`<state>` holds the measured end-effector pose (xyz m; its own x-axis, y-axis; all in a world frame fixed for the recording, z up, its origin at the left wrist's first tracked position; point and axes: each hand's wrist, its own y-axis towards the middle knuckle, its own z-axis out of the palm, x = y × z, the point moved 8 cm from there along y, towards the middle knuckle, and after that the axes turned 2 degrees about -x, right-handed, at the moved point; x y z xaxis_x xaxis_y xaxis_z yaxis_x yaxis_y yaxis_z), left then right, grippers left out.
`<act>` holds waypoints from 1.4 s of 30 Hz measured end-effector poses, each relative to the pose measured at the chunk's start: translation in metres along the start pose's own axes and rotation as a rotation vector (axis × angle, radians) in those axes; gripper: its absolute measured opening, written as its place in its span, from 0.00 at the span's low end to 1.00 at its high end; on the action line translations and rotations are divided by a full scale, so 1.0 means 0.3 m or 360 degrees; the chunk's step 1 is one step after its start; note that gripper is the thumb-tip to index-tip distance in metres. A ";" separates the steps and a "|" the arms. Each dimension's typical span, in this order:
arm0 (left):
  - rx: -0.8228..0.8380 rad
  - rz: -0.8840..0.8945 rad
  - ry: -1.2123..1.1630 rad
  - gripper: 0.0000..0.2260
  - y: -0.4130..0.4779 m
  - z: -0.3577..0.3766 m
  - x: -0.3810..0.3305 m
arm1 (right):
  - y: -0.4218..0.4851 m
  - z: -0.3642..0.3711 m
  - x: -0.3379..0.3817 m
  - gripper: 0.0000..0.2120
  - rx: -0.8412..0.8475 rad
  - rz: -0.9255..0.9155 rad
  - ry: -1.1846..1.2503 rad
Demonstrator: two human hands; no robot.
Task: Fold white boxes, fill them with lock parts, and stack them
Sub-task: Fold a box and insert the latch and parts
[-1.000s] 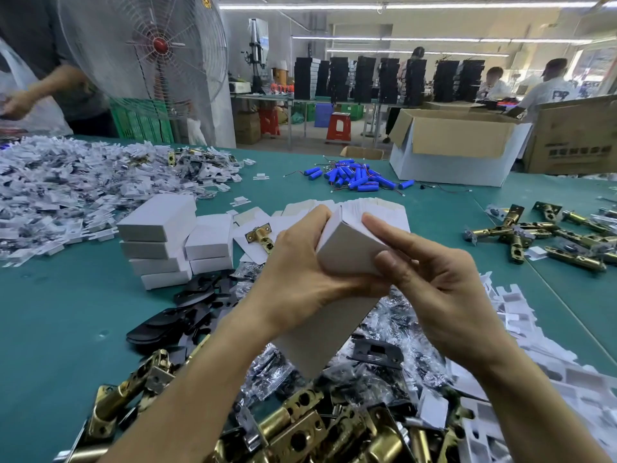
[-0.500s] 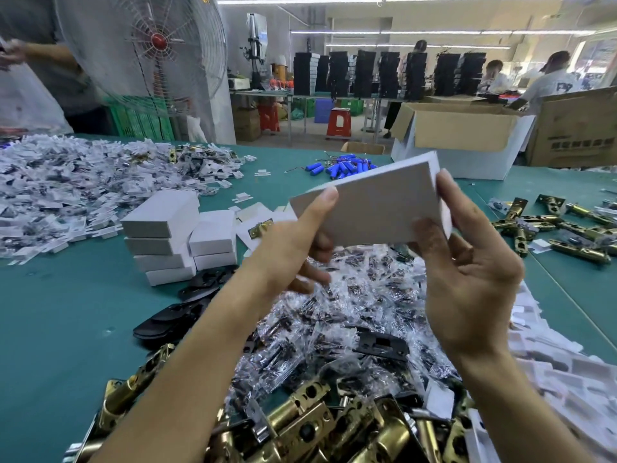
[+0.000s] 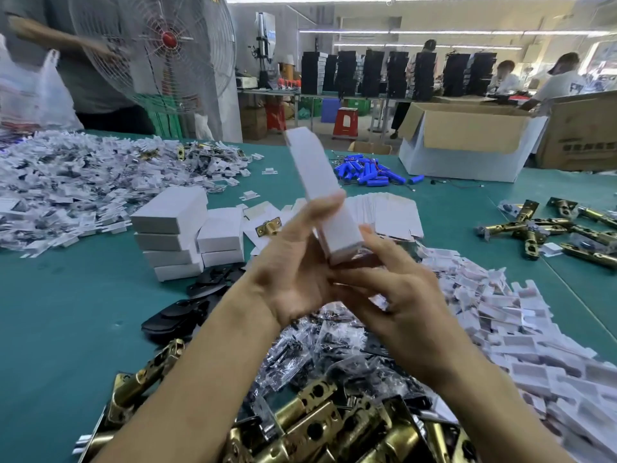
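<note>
head view: i see the white box held up in the air over the middle of the surface. it is tilted, its top end leaning away to the left and its lower end down between both hands. the left hand has its grip closed on the box, one digit laid across the near face and the rest behind it. the right hand sits at the lower end, fingers touching the bottom corner. blur hides them, so i cannot tell whether that grip is closed or loose.

i judge the step in hand to be closing the bottom flaps of an opened-up box. to do it well i would hold the body square with the left hand, without squeezing so hard that the walls bow. the right hand should tuck the side flaps first, then push the end tab fully in so the bottom can bear weight.

the brass latches and bagged lock parts lie right below, handy for filling. the folded boxes stand stacked to the left, and the flat blanks lie just behind the hands.
</note>
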<state>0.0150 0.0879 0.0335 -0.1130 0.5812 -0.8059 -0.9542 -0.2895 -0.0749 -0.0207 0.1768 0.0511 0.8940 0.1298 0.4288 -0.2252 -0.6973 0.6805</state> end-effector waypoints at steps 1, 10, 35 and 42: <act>-0.0144 0.0112 0.0076 0.42 0.007 -0.023 -0.013 | -0.001 0.006 -0.009 0.11 0.0055 0.0066 0.0027; -0.0972 0.0910 0.0680 0.34 -0.027 -0.173 -0.164 | -0.064 0.117 -0.010 0.06 0.1050 0.0500 0.0352; -0.0700 0.1181 0.0917 0.38 -0.053 -0.067 -0.187 | -0.135 0.254 -0.042 0.17 0.1364 0.0483 -0.0181; -0.0783 0.1130 0.1081 0.35 -0.028 -0.091 -0.163 | -0.091 0.285 0.021 0.13 0.1530 0.0184 -0.0440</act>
<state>0.0360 0.0413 0.0574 -0.2726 -0.3341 -0.9023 -0.5005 -0.7517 0.4295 0.0242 0.1363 -0.0156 0.9724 -0.0577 0.2260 -0.0171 -0.9840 -0.1773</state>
